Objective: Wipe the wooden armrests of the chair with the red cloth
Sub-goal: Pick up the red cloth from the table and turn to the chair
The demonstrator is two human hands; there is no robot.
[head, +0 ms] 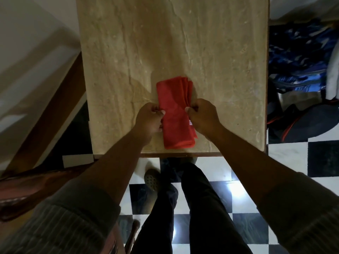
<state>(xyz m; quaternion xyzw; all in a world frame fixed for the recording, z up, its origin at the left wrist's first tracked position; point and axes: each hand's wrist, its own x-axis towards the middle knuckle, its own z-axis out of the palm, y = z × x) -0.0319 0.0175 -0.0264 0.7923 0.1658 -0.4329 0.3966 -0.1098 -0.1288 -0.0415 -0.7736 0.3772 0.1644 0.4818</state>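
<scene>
Now we stand over a marble table [128,52] where the folded red cloth [174,110] lies near its front edge, our left hand [149,119] and right hand [202,118] each pinching a long side, best lifted evenly so the folds hold.

Your left hand [149,119] was curled, thumb and fingertips pinched at the red cloth's [174,114] left edge. Your right hand [202,117] mirrored it, knuckles up, fingers pinched on the right edge. Both bare forearms reached forward from near, converging toward the middle, sleeves pushed back to the elbows. Your legs stood below, the left foot forward.
</scene>
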